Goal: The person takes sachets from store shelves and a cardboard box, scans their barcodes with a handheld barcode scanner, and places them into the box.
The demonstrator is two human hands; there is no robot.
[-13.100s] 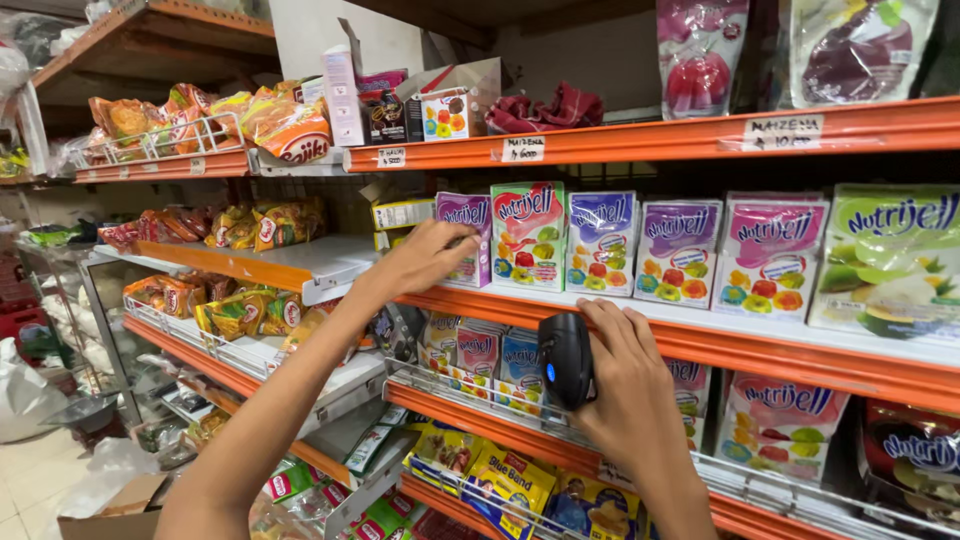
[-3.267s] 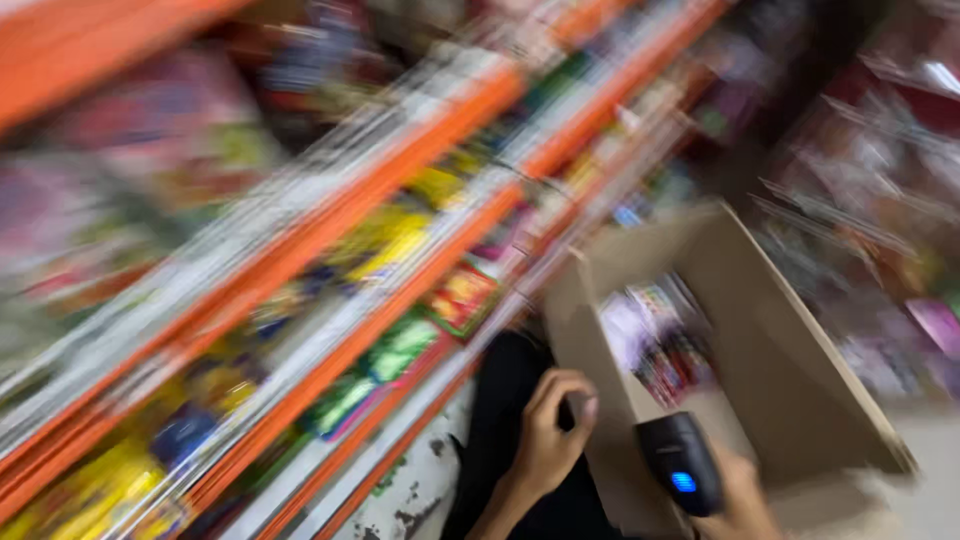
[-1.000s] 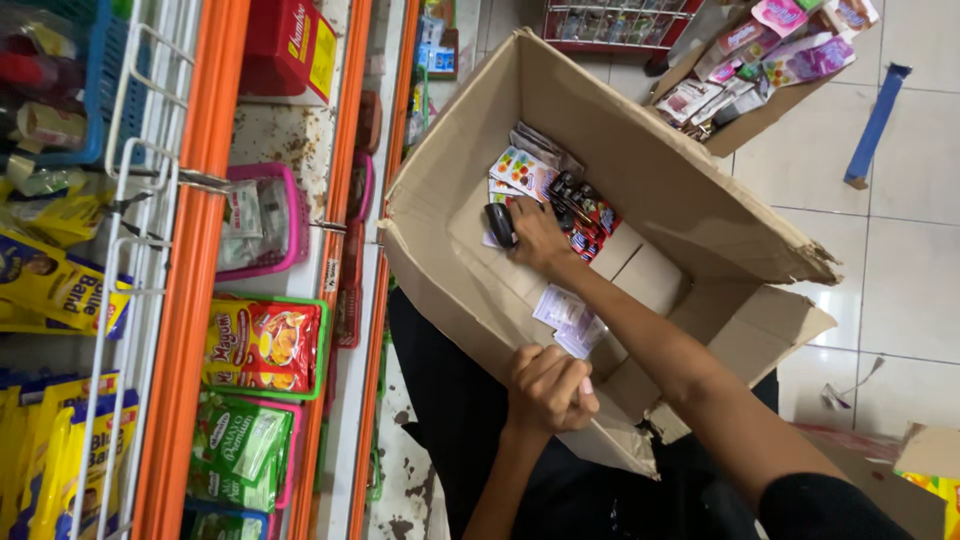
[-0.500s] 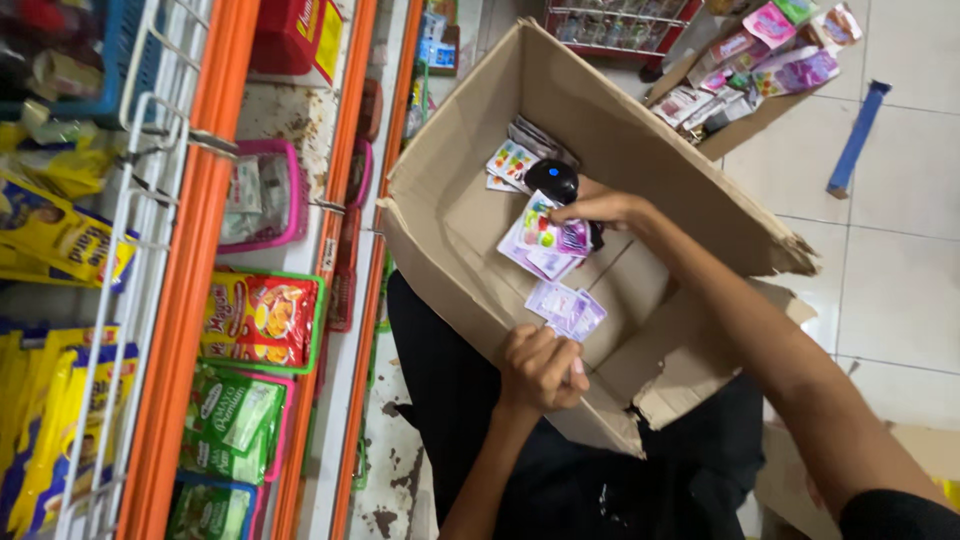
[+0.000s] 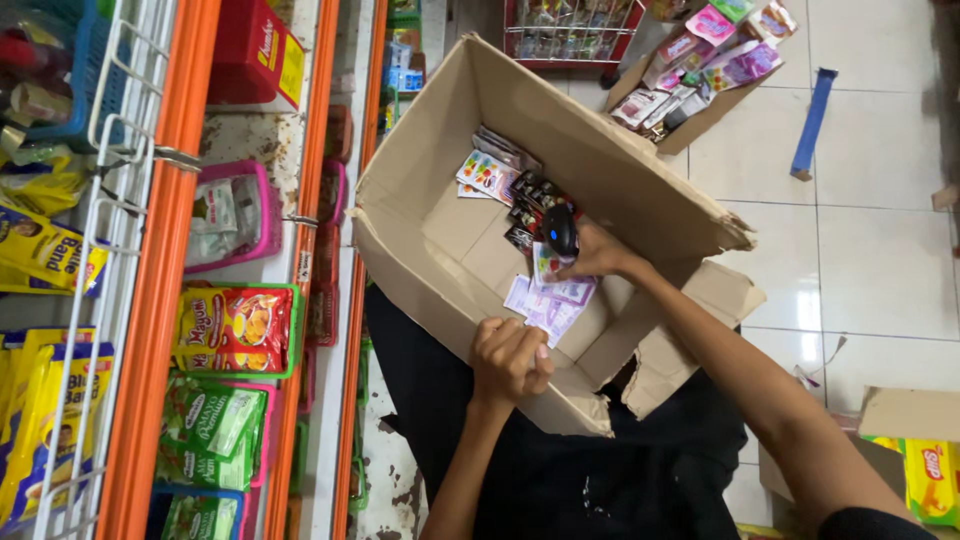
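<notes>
An open cardboard box (image 5: pixel 440 240) rests against my dark-trousered lap, with several small sachets lying inside. My left hand (image 5: pixel 510 360) is closed over the box's near rim. My right hand (image 5: pixel 600 258) reaches into the box holding a black handheld scanner (image 5: pixel 560 230) with a blue light. Its fingers also touch a loose bunch of pale purple sachets (image 5: pixel 550 300) on the box floor. Darker and colourful sachets (image 5: pixel 505 185) lie further in, toward the far wall.
Orange store shelves (image 5: pixel 165 300) with white wire fronts run down the left, holding green, red and yellow snack packs. Another open box of pink and purple packets (image 5: pixel 700 70) sits on the white tiled floor. A third box with yellow packs (image 5: pixel 915 460) is at lower right.
My right hand with the scanner drew back from deep in the box, lifted purple sachets, and now rests with them nearer the box's front. My left hand stayed on the rim.
</notes>
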